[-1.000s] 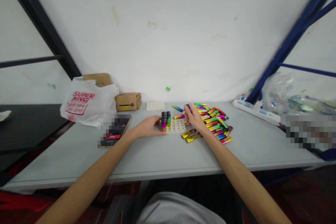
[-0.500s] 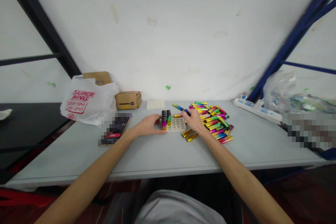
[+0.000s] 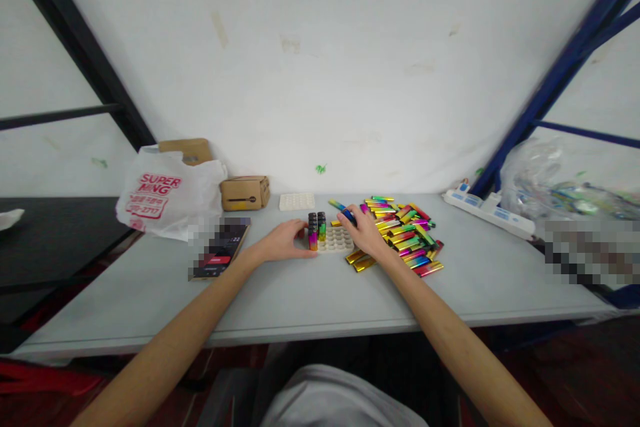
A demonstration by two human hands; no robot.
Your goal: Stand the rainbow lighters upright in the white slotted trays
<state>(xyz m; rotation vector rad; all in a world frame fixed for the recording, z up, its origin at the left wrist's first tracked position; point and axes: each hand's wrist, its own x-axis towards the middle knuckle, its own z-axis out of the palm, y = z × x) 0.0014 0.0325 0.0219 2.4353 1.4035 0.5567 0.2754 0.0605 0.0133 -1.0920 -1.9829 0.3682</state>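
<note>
My left hand [image 3: 287, 240] curls round the left end of a pale moulded tray [image 3: 341, 245] with rows of round pockets, thumb along the front edge and fingers behind. Several lighters [image 3: 313, 233] with black tops and shiny rainbow bodies stand upright at that end. Above the tray's right end, my right hand [image 3: 361, 228] pinches a blue lighter [image 3: 350, 216], partly covered by the fingers. Just beyond it a yellow-green and blue lighter [image 3: 336, 203] shows in part. To the right lies a loose pile of metallic lighters [image 3: 407, 237], partly behind my right hand.
A second pale tray [image 3: 297, 201] lies near the wall. At left are a small cardboard box [image 3: 246, 193], a white plastic bag [image 3: 167, 193] and a phone [image 3: 227, 247]. A power strip [image 3: 490, 211] and clear plastic bags [image 3: 533, 163] are at right.
My right hand has moved slightly left and toward me, from the pile's edge to over the tray's right end, with the blue lighter. My left hand stays at the tray's left end.
</note>
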